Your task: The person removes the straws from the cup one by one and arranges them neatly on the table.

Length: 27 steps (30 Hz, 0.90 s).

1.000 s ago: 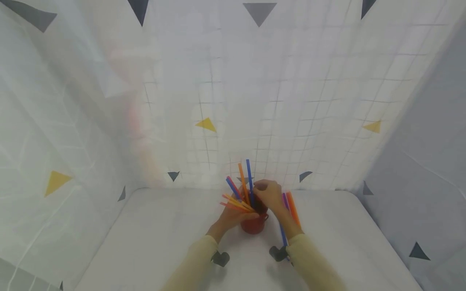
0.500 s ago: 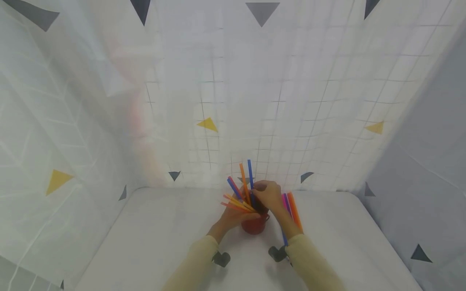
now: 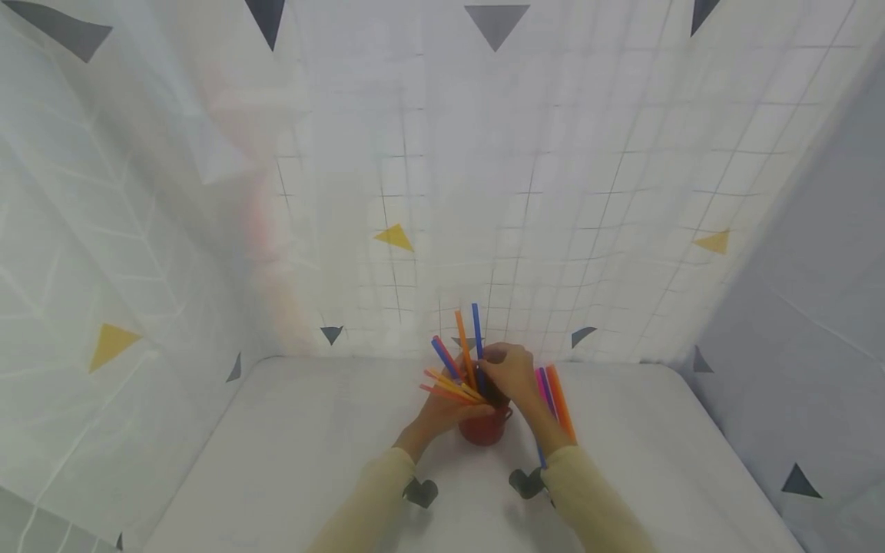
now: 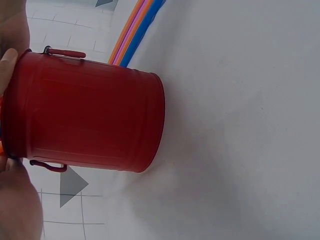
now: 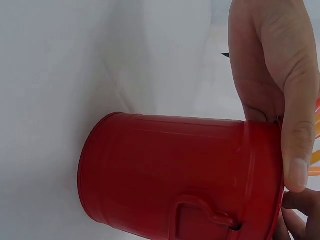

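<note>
A red bucket (image 3: 482, 432) with small looped side handles stands on the white table; its red wall (image 4: 95, 115) fills much of the left wrist view. Several orange, red and blue straws (image 3: 449, 384) lean out of it over my left hand (image 3: 439, 412). That hand is wrapped about the rim, its thumb (image 5: 298, 172) lying across the front edge in the right wrist view. My right hand (image 3: 510, 369) is bent over the right side of the mouth, thumb and finger pinching an upright blue straw (image 3: 476, 326). Its lower end is inside the bucket.
Right of the bucket, orange, purple, pink and blue straws (image 3: 563, 407) lie on the table, partly behind my right forearm. The white table (image 3: 297, 453) meets a pale patterned curtain (image 3: 470, 192) at the back and sides.
The blue straw has tipped slightly to the right with the right hand's fingers. A pink straw on the table shows more beside the right wrist. The left hand keeps its place.
</note>
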Tool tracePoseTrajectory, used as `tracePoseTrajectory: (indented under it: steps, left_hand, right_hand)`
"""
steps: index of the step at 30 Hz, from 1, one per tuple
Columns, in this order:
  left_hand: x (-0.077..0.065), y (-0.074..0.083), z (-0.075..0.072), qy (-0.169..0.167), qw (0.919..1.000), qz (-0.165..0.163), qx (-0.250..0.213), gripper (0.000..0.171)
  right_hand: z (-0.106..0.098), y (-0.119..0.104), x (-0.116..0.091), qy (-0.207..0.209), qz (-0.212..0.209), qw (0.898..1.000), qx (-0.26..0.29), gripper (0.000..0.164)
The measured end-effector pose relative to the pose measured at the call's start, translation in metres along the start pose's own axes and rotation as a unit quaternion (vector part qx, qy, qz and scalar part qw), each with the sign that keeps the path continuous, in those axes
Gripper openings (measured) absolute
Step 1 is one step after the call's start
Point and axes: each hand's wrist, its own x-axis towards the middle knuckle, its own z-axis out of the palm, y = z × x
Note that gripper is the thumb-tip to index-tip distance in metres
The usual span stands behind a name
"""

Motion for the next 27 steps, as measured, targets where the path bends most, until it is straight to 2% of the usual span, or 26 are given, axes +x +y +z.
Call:
tracePoseTrajectory:
  steps: [3, 7, 13, 18, 22, 27]
  left_hand:
    - [0.001, -0.001, 0.000, -0.004, 0.9999, 0.013, 0.001, 0.098]
    - [0.002, 0.000, 0.000, -0.005, 0.9998, 0.021, 0.002, 0.097]
    - [0.001, 0.004, 0.001, -0.001, 0.9998, 0.011, 0.014, 0.094]
    - [0.000, 0.006, 0.000, -0.007, 0.9998, 0.017, -0.006, 0.095]
    - [0.000, 0.006, -0.002, -0.007, 0.9998, 0.019, 0.002, 0.095]
    - [0.000, 0.004, -0.001, 0.005, 0.9995, 0.025, 0.018, 0.093]
  right_hand:
    - [-0.001, 0.000, 0.000, -0.003, 0.013, 1.000, 0.004, 0.029]
    - [-0.003, 0.000, 0.001, 0.003, 0.004, 1.000, 0.010, 0.027]
    - [-0.011, -0.007, 0.002, 0.027, -0.041, 0.998, 0.025, 0.024]
    - [-0.024, -0.018, 0.001, 0.057, -0.087, 0.994, 0.028, 0.023]
    - [-0.039, -0.031, 0.000, 0.086, -0.129, 0.987, 0.034, 0.023]
    - [-0.059, -0.053, -0.003, 0.101, -0.147, 0.983, 0.052, 0.024]
